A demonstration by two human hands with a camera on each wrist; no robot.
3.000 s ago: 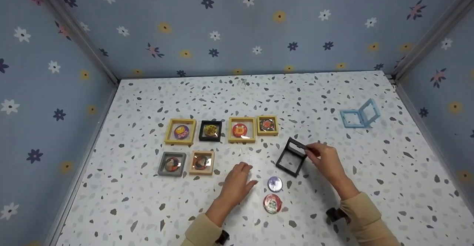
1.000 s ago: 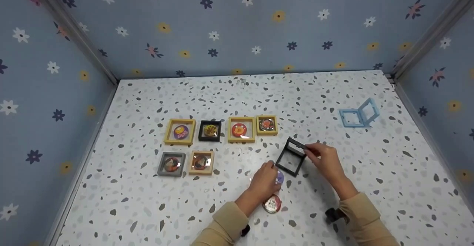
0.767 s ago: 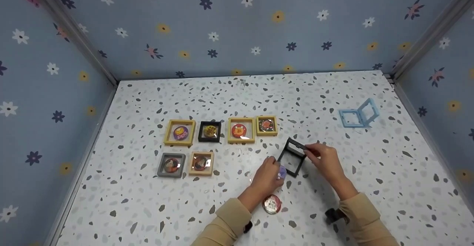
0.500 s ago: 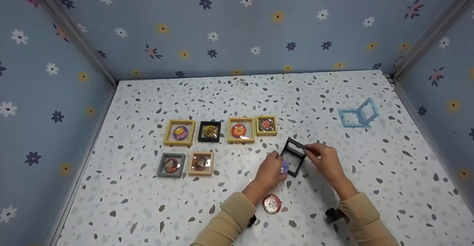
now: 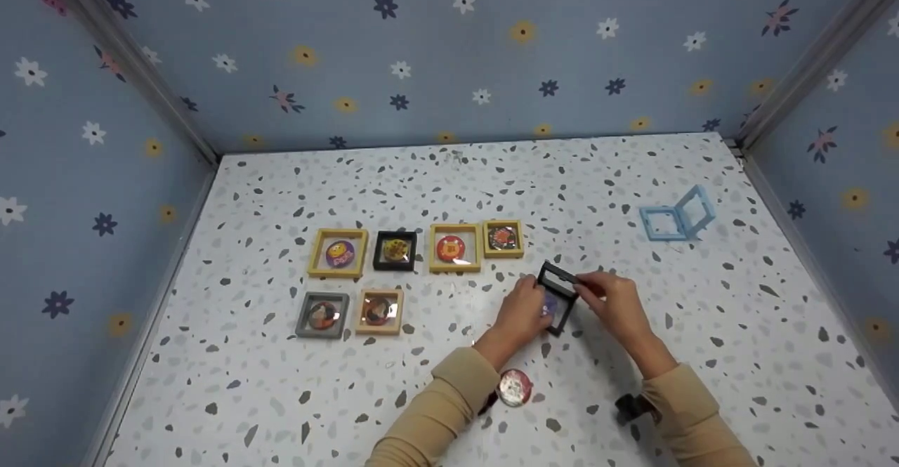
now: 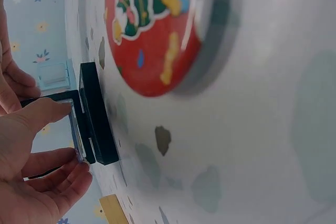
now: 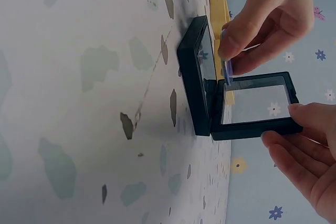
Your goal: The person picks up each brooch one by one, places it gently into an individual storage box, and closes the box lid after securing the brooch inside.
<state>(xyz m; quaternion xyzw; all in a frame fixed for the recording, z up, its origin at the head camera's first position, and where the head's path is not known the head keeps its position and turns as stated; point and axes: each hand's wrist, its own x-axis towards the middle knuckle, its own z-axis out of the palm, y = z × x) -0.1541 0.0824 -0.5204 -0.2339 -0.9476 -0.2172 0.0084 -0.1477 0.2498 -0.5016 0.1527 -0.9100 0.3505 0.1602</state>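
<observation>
A black display frame stands hinged open on the table, one half flat and the other raised, each with a clear film window. My right hand pinches the edge of the raised half between thumb and fingers. My left hand pinches a purple button badge by its rim, just over the lower half; in the right wrist view the badge is seen edge-on, above the film. Nearer me a red button badge lies on the table, its colourful print plain in the left wrist view.
Several closed frames holding badges stand to the left, among them a yellow one, a grey one and a small black one. An open light-blue frame sits at the back right. Flower-patterned walls enclose the table.
My left hand has moved right, picked up the purple badge from the table and carried it over the black frame. My right hand has kept its hold on the raised half.
</observation>
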